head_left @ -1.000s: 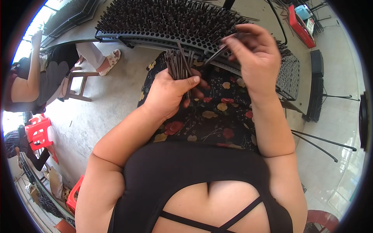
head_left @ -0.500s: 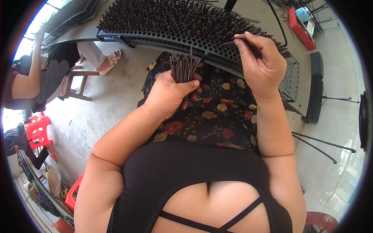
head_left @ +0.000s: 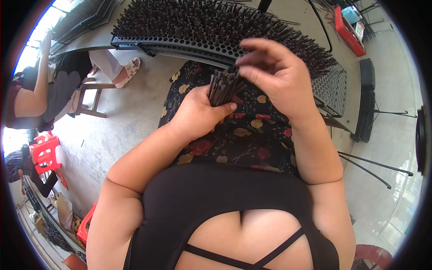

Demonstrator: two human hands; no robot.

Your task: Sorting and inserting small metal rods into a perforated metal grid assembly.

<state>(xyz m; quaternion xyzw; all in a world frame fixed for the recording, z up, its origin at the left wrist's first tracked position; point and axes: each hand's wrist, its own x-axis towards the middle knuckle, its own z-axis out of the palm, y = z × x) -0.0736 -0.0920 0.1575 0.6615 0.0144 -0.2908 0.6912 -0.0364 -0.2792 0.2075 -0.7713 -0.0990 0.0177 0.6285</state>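
Upright in my left hand [head_left: 191, 112] is a bundle of thin dark brown sticks [head_left: 221, 87], wrapped by my fingers with the top ends sticking out above. My right hand [head_left: 283, 81] hovers just right of the bundle, over the near edge of the rack. Its thumb and forefinger are spread apart and I see nothing between them; the other fingers are partly blurred. In front of me curves a black perforated metal rack [head_left: 334, 90]. Densely packed dark sticks [head_left: 198, 22] stand in its holes, while bare holes show along the near edge and at the right end.
A red tray [head_left: 348, 31] with items sits at the far right, near black racks [head_left: 366, 114] and thin metal rods [head_left: 373, 168]. At left, another person [head_left: 33, 99] sits by a wooden stool [head_left: 94, 96]. Red plastic stools [head_left: 45, 150] stand behind on the left.
My right hand has moved left from the rack's right part to beside the bundle, and its pinch has opened; the stick it held is gone from it. The bundle has shifted slightly right and tilted.
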